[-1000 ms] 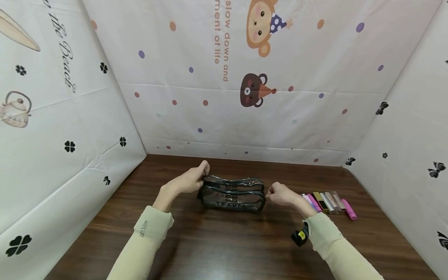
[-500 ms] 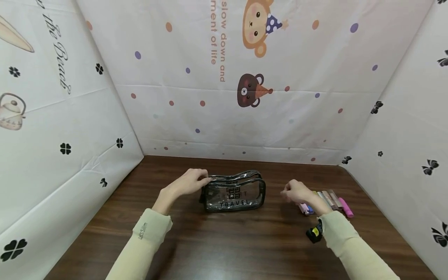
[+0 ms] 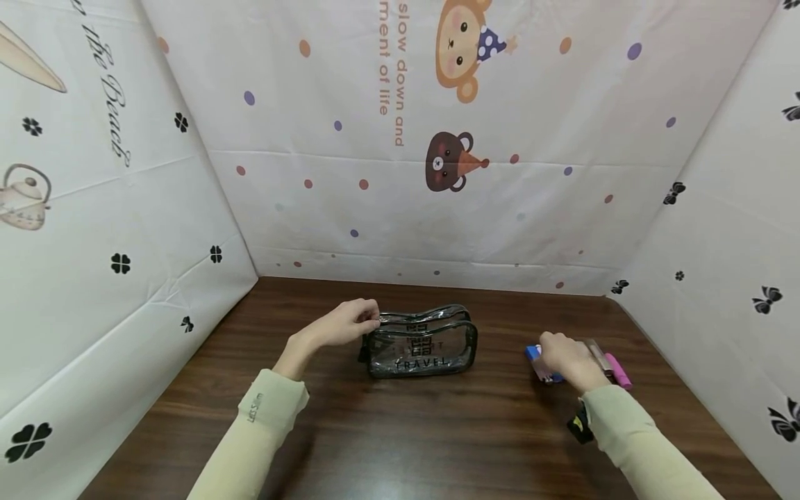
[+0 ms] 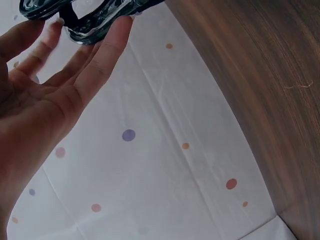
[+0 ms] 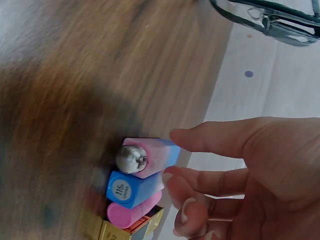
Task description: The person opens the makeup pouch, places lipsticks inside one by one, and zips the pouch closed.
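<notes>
Pouch of clear plastic with glossy black piping (image 3: pixel 421 351) stands upright near the middle of the brown wooden table (image 3: pixel 400 444), just right of the left hand (image 3: pixel 344 323), whose thumb and fingers pinch the piping at its upper left corner. The pouch's long axis runs left to right; its front, lettered TRAVEL in black, faces the near side, and its top edge dips in a wave. Well to the right, the right hand (image 3: pixel 567 357) hangs over a row of small cosmetics, thumb and forefinger spread with a gap between, the other fingers curled in. Beside those fingertips is a slim pink-and-blue box with a round silver end (image 5: pixel 155 157); whether they touch it I cannot tell. Its long axis runs near to far, silver end near, blue end far. Packed next to it, on its right, come a blue box with a round white label (image 5: pixel 127 189), that label facing near, then a glossy pink tube (image 5: pixel 129 216) and a gold box (image 5: pixel 111 233). Farther right, partly behind the hand, lies a translucent brownish box (image 3: pixel 598 357), and at the row's right end a bright pink cylinder (image 3: pixel 619 371), its near end slanting rightward.
</notes>
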### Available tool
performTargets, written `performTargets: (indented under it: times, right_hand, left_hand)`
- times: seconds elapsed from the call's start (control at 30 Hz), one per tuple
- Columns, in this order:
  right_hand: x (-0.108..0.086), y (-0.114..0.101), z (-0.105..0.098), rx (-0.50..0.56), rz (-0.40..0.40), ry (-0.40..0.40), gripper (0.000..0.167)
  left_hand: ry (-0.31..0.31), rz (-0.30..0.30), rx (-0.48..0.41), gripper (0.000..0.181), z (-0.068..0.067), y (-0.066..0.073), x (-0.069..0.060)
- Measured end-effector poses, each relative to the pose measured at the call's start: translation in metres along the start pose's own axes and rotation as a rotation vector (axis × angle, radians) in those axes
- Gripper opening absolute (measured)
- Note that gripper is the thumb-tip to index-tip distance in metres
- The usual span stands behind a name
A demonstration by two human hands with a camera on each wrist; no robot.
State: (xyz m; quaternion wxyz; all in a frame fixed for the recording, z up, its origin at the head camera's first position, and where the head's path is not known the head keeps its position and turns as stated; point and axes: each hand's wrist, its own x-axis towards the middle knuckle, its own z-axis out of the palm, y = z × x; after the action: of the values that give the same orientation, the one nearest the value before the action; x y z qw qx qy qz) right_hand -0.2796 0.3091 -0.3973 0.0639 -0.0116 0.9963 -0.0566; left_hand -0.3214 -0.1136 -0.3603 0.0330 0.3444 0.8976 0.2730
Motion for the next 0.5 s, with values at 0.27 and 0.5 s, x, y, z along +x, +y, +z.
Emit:
performTargets:
  times: [0.27,0.5]
  right_hand:
    - [0.002,0.001,0.009,-0.031,0.038,0.005,0.038]
    - [0.002,-0.001,0.011,0.003,0.041,0.001,0.028]
  left_hand:
    - [-0.068,-0.018,-0.012,0.02,-0.002,0.006,-0.002]
    - [-0.068,-0.026,-0.036,0.017,-0.001,0.008,-0.004]
